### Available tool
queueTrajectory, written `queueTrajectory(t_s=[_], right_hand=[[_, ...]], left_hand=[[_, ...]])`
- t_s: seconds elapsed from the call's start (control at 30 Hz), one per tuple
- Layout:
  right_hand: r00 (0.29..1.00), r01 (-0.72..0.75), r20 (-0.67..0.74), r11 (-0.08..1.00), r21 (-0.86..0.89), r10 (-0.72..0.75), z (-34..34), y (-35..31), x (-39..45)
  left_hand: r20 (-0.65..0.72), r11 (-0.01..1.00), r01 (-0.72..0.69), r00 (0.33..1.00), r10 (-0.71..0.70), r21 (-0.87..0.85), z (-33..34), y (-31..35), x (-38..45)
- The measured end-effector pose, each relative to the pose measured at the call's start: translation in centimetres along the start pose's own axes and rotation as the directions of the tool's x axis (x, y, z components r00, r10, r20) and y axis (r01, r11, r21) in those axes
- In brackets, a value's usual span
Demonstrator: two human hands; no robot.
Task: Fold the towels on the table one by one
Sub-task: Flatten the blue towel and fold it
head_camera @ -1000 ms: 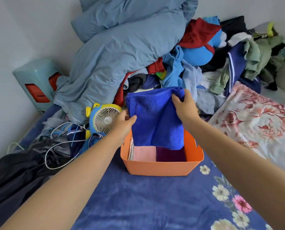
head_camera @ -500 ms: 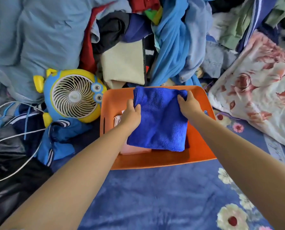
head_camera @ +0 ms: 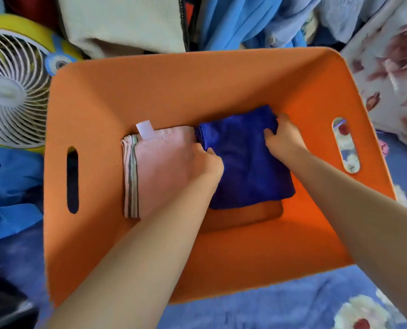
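The left hand [head_camera: 203, 162] grips the near-left edge of the blue towel [head_camera: 247, 162], fingers tucked at the seam where it meets the pink towel [head_camera: 164, 162]. The right hand [head_camera: 280, 136] pinches the blue towel's far-right corner, fingers curled over it. The towel lies folded on the floor of the orange bin [head_camera: 150, 91], right of centre, directly between the two hands; its long axis runs away from the person, toward the bin's far wall. Both hands are in contact, so neither is nearer; letting go looks like the only thing left for this towel.

Count in the bin: one blue towel, one pink towel just left of it and touching, one striped towel [head_camera: 130, 176] at the pink one's left edge. One fan [head_camera: 10, 91] sits outside the bin, left.
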State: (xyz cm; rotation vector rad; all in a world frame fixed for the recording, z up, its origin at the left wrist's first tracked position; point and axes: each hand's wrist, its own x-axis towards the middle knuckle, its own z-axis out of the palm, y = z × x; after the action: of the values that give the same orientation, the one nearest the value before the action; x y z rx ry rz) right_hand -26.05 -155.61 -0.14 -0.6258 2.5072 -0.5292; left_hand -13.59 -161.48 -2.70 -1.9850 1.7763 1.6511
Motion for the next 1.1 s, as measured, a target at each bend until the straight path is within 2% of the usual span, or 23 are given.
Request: queueTrajectory(t_s=[0.13, 0.23, 0.3, 0.33, 0.37, 0.4, 0.43, 0.47, 0.5, 0.53, 0.57, 0.6, 0.67, 0.73, 0.9, 1.1], right_hand=[[0.992, 0.101, -0.061, 0.985, -0.137, -0.111, 1.8, 0.7, 0.6], [0.987, 0.12, -0.067, 0.949, -0.29, -0.145, 2.3, 2.0, 0.9], [0.97, 0.168, -0.146, 0.968, -0.187, -0.196, 2.6, 2.3, 0.8], [0.956, 0.185, -0.221, 0.981, -0.064, -0.195, 2.6, 2.3, 0.6], [0.939, 0.219, -0.281, 0.975, 0.042, -0.199, 2.8, 2.1, 0.5], [0.928, 0.263, -0.293, 0.962, 0.073, -0.231, 2.9, 2.0, 0.3], [0.922, 0.307, -0.258, 0.951, 0.03, -0.289, 2.9, 2.1, 0.1], [0.911, 0.362, -0.194, 0.931, -0.046, -0.364, 2.9, 2.3, 0.0], [0.891, 0.418, -0.109, 0.89, -0.181, -0.441, 2.9, 2.8, 0.0], [0.869, 0.463, -0.01, 0.821, -0.334, -0.494, 2.9, 3.4, 0.0], [0.857, 0.487, 0.077, 0.751, -0.446, -0.51, 3.0, 4.2, 0.2], [0.862, 0.482, 0.126, 0.716, -0.505, -0.491, 3.2, 4.6, 0.4], [0.88, 0.458, 0.172, 0.699, -0.549, -0.442, 3.4, 5.0, 0.8], [0.885, 0.456, 0.21, 0.684, -0.57, -0.415, 3.6, 5.0, 1.2], [0.91, 0.414, 0.278, 0.703, -0.579, -0.308, 4.2, 4.7, 2.3], [0.909, 0.406, 0.328, 0.733, -0.547, -0.258, 3.6, 3.9, 1.9]], left_hand=[[-0.017, 0.998, 0.009, 1.0, -0.009, 0.057, 0.8, 0.1, 0.4], [-0.106, 0.993, 0.017, 0.994, -0.004, 0.118, 1.6, 0.2, 0.8], [-0.2, 0.985, -0.082, 0.973, 0.112, 0.151, 1.9, -0.1, 0.7], [-0.231, 0.946, -0.199, 0.938, 0.259, 0.255, 1.9, -0.4, 0.3], [-0.229, 0.859, -0.349, 0.863, 0.45, 0.374, 1.7, -0.7, 0.1], [-0.186, 0.72, -0.508, 0.741, 0.645, 0.472, 1.8, -0.9, 0.0], [-0.129, 0.559, -0.632, 0.593, 0.795, 0.537, 2.0, -1.1, 0.2], [-0.034, 0.403, -0.711, 0.472, 0.881, 0.576, 2.2, -1.4, 0.5], [0.102, 0.281, -0.755, 0.416, 0.904, 0.592, 2.3, -1.5, 0.7], [0.246, 0.218, -0.761, 0.445, 0.861, 0.611, 2.2, -1.7, 0.9], [0.356, 0.194, -0.745, 0.51, 0.783, 0.639, 2.4, -2.1, 1.4], [0.409, 0.176, -0.714, 0.565, 0.717, 0.678, 2.3, -2.5, 2.2], [0.423, 0.126, -0.657, 0.607, 0.673, 0.743, 2.3, -2.9, 3.6], [0.408, 0.109, -0.626, 0.62, 0.671, 0.772, 2.4, -3.1, 4.3], [0.375, 0.203, -0.592, 0.702, 0.605, 0.78, 2.8, -3.0, 5.2], [0.402, 0.177, -0.516, 0.803, 0.439, 0.838, 2.4, -1.0, 4.1]])
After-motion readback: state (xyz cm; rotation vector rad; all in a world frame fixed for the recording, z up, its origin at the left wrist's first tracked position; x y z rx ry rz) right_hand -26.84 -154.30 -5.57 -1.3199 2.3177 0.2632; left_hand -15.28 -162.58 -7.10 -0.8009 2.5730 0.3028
